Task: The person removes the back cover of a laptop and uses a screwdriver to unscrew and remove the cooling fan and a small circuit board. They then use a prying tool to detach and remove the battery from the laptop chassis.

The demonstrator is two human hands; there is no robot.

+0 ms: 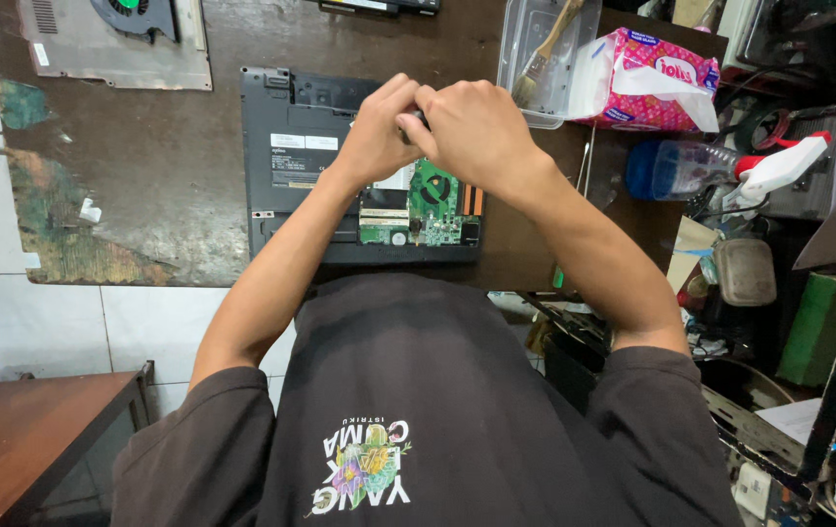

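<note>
Both hands, left hand [376, 132] & right hand [476, 127], clasp small dark tool [416, 118] over opened laptop [286, 166].

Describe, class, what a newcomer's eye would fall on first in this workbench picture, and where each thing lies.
At the centre, the left hand and right hand meet over a small dark object above an opened laptop with its green circuit board exposed. To the upper right lies a bright pink tissue pack beside a clear plastic tub holding a brush. Further right, a blue spray bottle lies on its side.
</note>
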